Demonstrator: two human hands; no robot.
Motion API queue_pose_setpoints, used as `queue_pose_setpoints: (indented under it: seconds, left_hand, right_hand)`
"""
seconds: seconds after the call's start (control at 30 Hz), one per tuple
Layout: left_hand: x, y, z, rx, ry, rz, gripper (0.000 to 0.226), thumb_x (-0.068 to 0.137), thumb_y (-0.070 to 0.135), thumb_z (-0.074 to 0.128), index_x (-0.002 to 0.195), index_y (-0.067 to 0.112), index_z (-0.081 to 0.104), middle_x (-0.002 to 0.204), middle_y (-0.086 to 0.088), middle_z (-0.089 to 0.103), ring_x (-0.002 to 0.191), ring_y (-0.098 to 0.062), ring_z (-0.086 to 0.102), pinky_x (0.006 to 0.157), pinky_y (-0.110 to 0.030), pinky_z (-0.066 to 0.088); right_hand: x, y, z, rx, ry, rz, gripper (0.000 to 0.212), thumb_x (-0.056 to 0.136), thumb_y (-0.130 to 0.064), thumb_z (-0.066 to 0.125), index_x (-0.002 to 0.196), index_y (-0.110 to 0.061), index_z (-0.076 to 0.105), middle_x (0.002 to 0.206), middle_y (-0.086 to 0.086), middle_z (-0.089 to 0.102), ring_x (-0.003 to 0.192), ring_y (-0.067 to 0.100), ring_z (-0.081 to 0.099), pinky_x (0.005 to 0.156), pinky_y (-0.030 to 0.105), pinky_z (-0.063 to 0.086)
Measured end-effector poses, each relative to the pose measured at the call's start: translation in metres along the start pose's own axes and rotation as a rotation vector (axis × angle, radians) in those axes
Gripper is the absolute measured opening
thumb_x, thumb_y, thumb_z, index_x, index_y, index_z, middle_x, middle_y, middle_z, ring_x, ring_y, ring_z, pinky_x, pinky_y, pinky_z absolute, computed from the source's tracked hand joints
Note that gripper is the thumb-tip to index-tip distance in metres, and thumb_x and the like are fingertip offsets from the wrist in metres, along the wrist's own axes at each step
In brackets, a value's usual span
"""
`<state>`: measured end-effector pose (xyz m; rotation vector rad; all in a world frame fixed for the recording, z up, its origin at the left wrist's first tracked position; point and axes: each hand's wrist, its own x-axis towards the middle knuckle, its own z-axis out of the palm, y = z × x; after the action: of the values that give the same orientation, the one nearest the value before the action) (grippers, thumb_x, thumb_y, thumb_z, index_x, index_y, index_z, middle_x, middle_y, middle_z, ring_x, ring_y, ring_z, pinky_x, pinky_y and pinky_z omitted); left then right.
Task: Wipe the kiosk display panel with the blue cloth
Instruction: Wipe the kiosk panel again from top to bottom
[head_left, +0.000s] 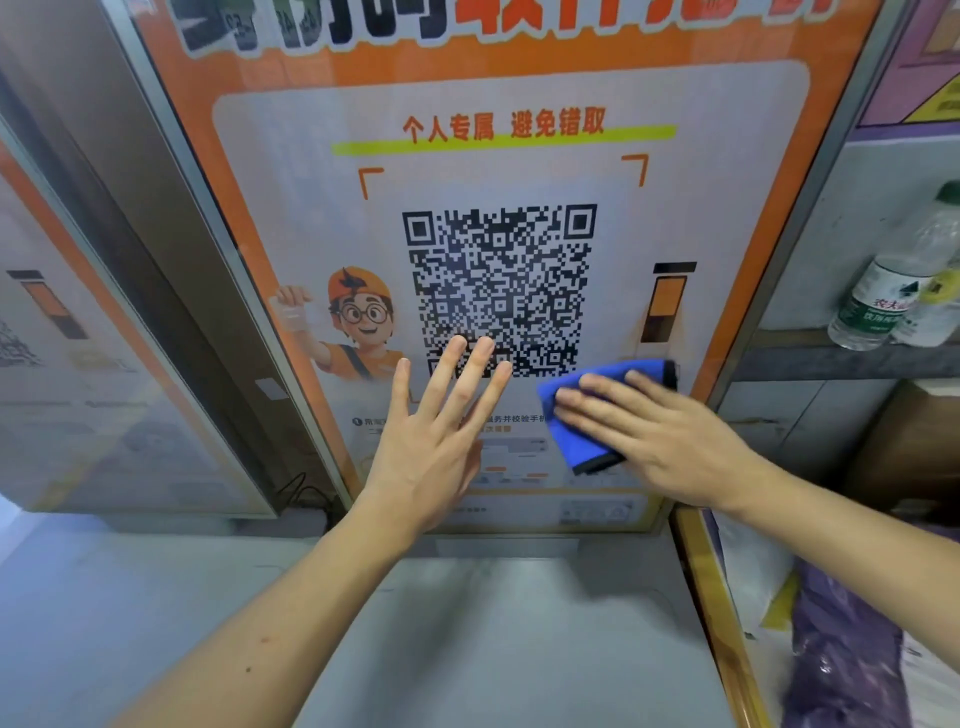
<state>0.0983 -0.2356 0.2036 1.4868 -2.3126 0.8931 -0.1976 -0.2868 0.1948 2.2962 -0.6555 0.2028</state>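
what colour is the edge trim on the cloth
Black, along the edges of the blue cloth under the right hand; the head view shows it.

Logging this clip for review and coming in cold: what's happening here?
A person is cleaning a kiosk display panel that shows a QR code and a cartoon figure. The right hand presses a folded blue cloth flat against the lower right of the panel, just below the code. The left hand is open with fingers spread, at the panel beside the cloth; contact can't be confirmed. Plastic bottles stand on a ledge to the right.
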Motion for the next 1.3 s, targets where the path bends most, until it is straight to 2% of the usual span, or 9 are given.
queue_pose_setpoints:
  seconds: [0.17, 0.33, 0.4, 0.5, 0.63, 0.83, 0.97, 1.13, 1.3]
  left_hand:
    - [0.002, 0.005, 0.002, -0.037, 0.049, -0.006, 0.093, 0.086, 0.033, 0.065, 0.159, 0.016, 0.011, 0.166, -0.011, -0.005, 0.153, -0.031, -0.001, 0.114, -0.067, 0.018]
    - [0.011, 0.023, 0.003, -0.041, 0.045, 0.027, 0.093, 0.085, 0.032, 0.065, 0.159, 0.017, 0.010, 0.166, -0.011, -0.003, 0.153, -0.032, 0.000, 0.116, -0.065, 0.016]
    - [0.013, 0.025, 0.003, -0.028, 0.027, 0.021, 0.094, 0.085, 0.033, 0.066, 0.159, 0.017, 0.010, 0.166, -0.011, -0.003, 0.153, -0.032, -0.001, 0.116, -0.066, 0.016]
    - [0.012, 0.026, 0.004, -0.031, 0.030, 0.008, 0.091, 0.086, 0.031, 0.065, 0.159, 0.016, 0.012, 0.166, -0.012, -0.002, 0.153, -0.033, -0.001, 0.115, -0.067, 0.015]
    - [0.014, 0.037, 0.006, -0.060, 0.062, 0.000, 0.087, 0.087, 0.029, 0.062, 0.159, 0.016, 0.014, 0.166, -0.012, 0.002, 0.153, -0.032, 0.002, 0.116, -0.065, 0.016]
    - [0.023, 0.065, 0.009, -0.063, 0.028, 0.026, 0.088, 0.086, 0.030, 0.062, 0.159, 0.016, 0.014, 0.166, -0.011, -0.001, 0.153, -0.030, 0.000, 0.116, -0.065, 0.016]
    - [0.022, 0.066, 0.012, -0.057, 0.037, 0.010, 0.088, 0.086, 0.029, 0.063, 0.158, 0.015, 0.015, 0.166, -0.011, -0.001, 0.153, -0.030, 0.000, 0.116, -0.065, 0.016]
    - [0.018, 0.083, 0.018, -0.096, 0.058, 0.021, 0.088, 0.086, 0.029, 0.062, 0.159, 0.017, 0.014, 0.166, -0.011, -0.003, 0.153, -0.030, 0.000, 0.117, -0.065, 0.014]
    - [0.012, 0.100, 0.025, -0.096, -0.020, -0.015, 0.088, 0.088, 0.034, 0.061, 0.159, 0.015, 0.012, 0.166, -0.012, -0.001, 0.153, -0.031, -0.002, 0.115, -0.065, 0.017]
  right_hand:
    - [-0.001, 0.019, -0.004, -0.026, 0.120, 0.198, 0.064, 0.099, -0.032, 0.033, 0.159, -0.016, 0.017, 0.167, 0.005, 0.009, 0.153, 0.029, 0.009, 0.124, 0.049, -0.001]
    - [-0.029, -0.002, 0.016, 0.028, -0.100, -0.121, 0.077, 0.087, -0.012, 0.060, 0.156, -0.015, 0.026, 0.164, 0.002, 0.017, 0.152, 0.023, 0.012, 0.124, 0.043, 0.007]
    - [-0.037, 0.001, 0.016, 0.028, -0.110, -0.151, 0.071, 0.090, -0.009, 0.053, 0.156, -0.016, 0.028, 0.164, 0.001, 0.018, 0.152, 0.021, 0.012, 0.123, 0.041, 0.007]
    - [-0.041, 0.019, 0.012, -0.020, -0.039, -0.052, 0.068, 0.091, -0.012, 0.034, 0.158, -0.013, 0.020, 0.166, 0.004, 0.013, 0.153, 0.024, 0.010, 0.125, 0.043, 0.001]
    - [-0.041, 0.032, 0.007, 0.002, 0.073, 0.168, 0.068, 0.094, -0.026, 0.035, 0.159, -0.016, 0.017, 0.167, 0.004, 0.010, 0.153, 0.028, 0.010, 0.124, 0.048, 0.001]
    - [-0.067, 0.010, 0.023, 0.067, -0.139, -0.088, 0.084, 0.084, -0.015, 0.067, 0.156, -0.015, 0.025, 0.164, 0.003, 0.017, 0.153, 0.024, 0.011, 0.123, 0.042, 0.003]
    - [-0.071, 0.024, 0.020, 0.019, -0.057, 0.020, 0.074, 0.093, -0.026, 0.043, 0.160, -0.016, 0.013, 0.167, 0.005, 0.007, 0.153, 0.026, 0.008, 0.124, 0.045, -0.001]
    - [-0.069, 0.035, 0.022, 0.026, 0.087, 0.234, 0.072, 0.094, -0.032, 0.039, 0.160, -0.016, 0.015, 0.167, 0.004, 0.007, 0.153, 0.029, 0.008, 0.124, 0.049, 0.000]
    - [-0.095, 0.004, 0.039, 0.079, -0.169, -0.029, 0.085, 0.085, -0.021, 0.066, 0.157, -0.014, 0.021, 0.165, 0.005, 0.016, 0.153, 0.027, 0.012, 0.123, 0.043, 0.001]
